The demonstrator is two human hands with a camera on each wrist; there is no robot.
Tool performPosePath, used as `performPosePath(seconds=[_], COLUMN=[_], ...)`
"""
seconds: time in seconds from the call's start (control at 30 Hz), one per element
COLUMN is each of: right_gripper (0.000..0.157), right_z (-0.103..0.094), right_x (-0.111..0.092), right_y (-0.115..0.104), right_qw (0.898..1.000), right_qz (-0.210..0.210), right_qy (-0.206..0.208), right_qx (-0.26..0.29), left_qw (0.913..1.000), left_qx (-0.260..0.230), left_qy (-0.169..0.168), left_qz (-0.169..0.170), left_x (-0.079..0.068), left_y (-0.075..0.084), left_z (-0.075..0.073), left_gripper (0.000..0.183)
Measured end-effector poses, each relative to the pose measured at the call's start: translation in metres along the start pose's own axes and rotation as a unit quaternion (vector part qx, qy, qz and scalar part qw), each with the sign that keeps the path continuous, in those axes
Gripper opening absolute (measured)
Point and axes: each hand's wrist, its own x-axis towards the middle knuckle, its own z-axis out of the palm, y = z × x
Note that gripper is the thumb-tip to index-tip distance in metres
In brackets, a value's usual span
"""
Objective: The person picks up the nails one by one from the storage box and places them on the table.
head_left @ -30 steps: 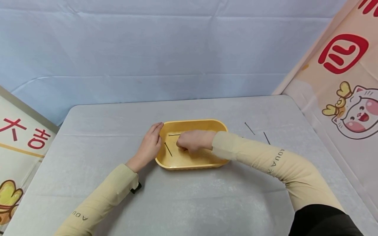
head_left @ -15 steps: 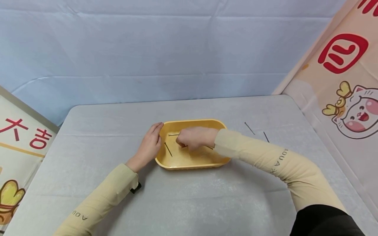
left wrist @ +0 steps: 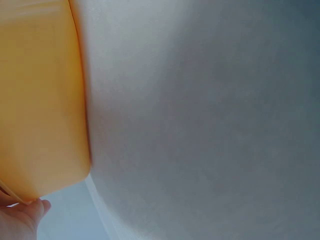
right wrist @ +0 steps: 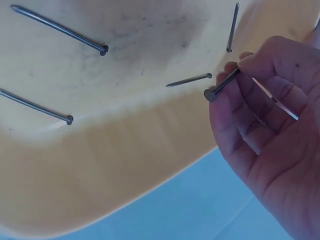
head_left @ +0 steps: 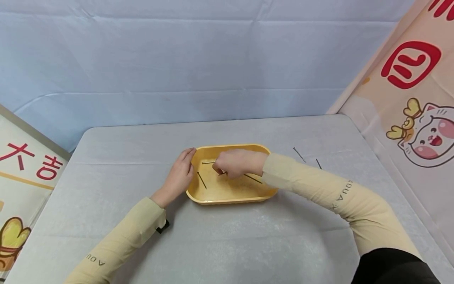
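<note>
A yellow plastic tray (head_left: 232,200) lies on the table with several nails in it. My left hand (head_left: 180,173) grips its left end, fingers at the far corner of the rim; the left wrist view shows the tray's outer wall and some fingertips (left wrist: 45,206). Over the tray's middle is my right hand (head_left: 235,162), its thumb and fingers pinching a nail (right wrist: 220,87) with the head sticking out. Another thin metal length (right wrist: 277,101) shows between thumb and palm. Loose nails lie left (head_left: 201,180), at the back left (head_left: 208,162) and right of centre (head_left: 253,179) in the tray.
Two more nails lie on the table right of the tray, one further back (head_left: 299,154) and one partly behind the right sleeve (head_left: 319,163). A pale cloth wall (head_left: 213,71) stands behind the table (head_left: 227,244), with printed panels at both sides.
My right hand has shifted slightly right and back within the tray, still pinching the nail. More of the nail under its wrist now shows. My left hand has stayed at the rim.
</note>
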Motion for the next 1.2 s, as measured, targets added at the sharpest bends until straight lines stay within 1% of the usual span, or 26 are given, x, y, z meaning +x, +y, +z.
performPosePath(seconds=[0.13,0.27,0.37,0.6,0.8,1.07,1.2], right_gripper=[0.012,0.012,0.013,0.022,0.027,0.029,0.027], right_z=[-0.001,-0.003,-0.003,-0.003,-0.005,-0.009,-0.011], right_x=[-0.002,-0.006,-0.008,-0.012,-0.016,-0.023,-0.027], right_y=[0.000,-0.001,-0.001,0.001,0.004,0.009,0.011], right_qw=[0.999,0.996,0.994,0.994,0.994,0.997,0.995], right_qz=[-0.024,-0.055,-0.063,-0.044,-0.038,-0.010,-0.009], right_qy=[0.024,0.057,0.070,0.073,0.082,0.074,0.090], right_qx=[-0.020,-0.042,-0.053,-0.069,-0.053,-0.027,-0.028], left_qw=[1.0000,1.0000,1.0000,1.0000,0.9999,0.9998,0.9998], left_qx=[-0.001,-0.001,-0.002,0.001,0.003,0.002,0.004], left_qy=[-0.001,-0.002,-0.001,0.003,0.008,0.013,0.011], left_qz=[-0.001,-0.001,-0.002,0.003,0.008,0.014,0.013], left_x=[0.000,-0.001,0.000,0.000,0.000,0.000,0.001], left_y=[0.000,0.000,-0.001,-0.001,-0.001,-0.001,-0.001], left_z=[0.000,0.000,0.000,0.001,0.001,0.001,0.000], left_gripper=[0.045,0.045,0.045,0.045,0.045,0.044,0.045])
